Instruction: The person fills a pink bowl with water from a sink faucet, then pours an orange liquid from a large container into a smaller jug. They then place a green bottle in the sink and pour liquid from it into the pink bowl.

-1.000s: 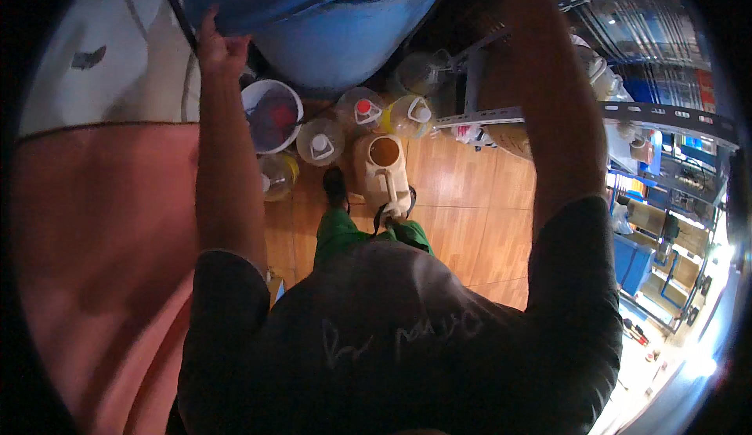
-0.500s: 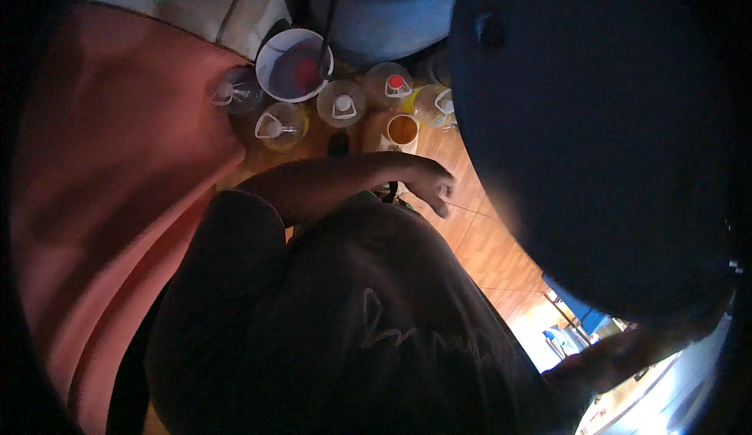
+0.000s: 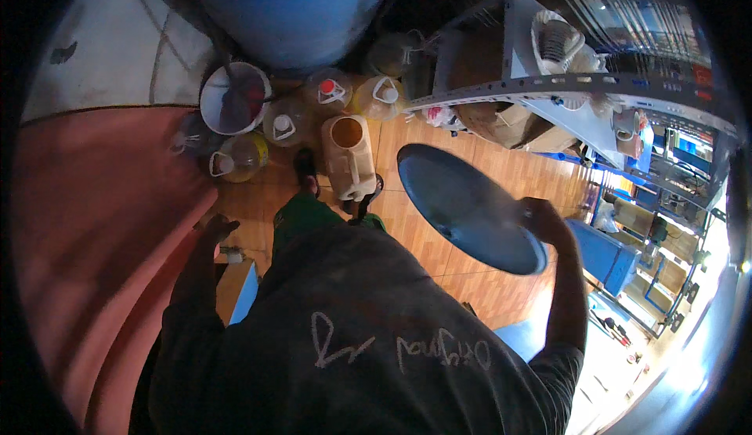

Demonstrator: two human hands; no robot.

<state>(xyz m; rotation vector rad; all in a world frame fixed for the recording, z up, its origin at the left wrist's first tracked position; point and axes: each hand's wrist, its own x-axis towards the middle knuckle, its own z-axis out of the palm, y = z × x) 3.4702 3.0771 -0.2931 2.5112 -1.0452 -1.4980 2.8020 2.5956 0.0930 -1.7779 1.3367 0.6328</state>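
Right hand (image 3: 536, 214) is clamped on the blue lid (image 3: 462, 208) at its rim; lid extends leftward, long axis slanting far-left to near-right. Left hand (image 3: 218, 228) empty, loosely spread, well apart.

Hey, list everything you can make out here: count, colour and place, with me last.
Round plastic lid: one, blue, tilted, centre right
Large plastic barrel: one, blue, top
Round plastic bucket: one, white, barrel's lower left
Handled plastic bottles: at least six, clear, around bucket and barrel
Open handled plastic container: one, beige, centre
Perforated metal rack: one, grey, upper right; clutter uncountable
Rectangular plastic bin: one, blue, right
Draped cover: one, pink, left
Shirt: one, dark, bottom
Right hand: one, gripping lid's edge
Left hand: one, beside cover
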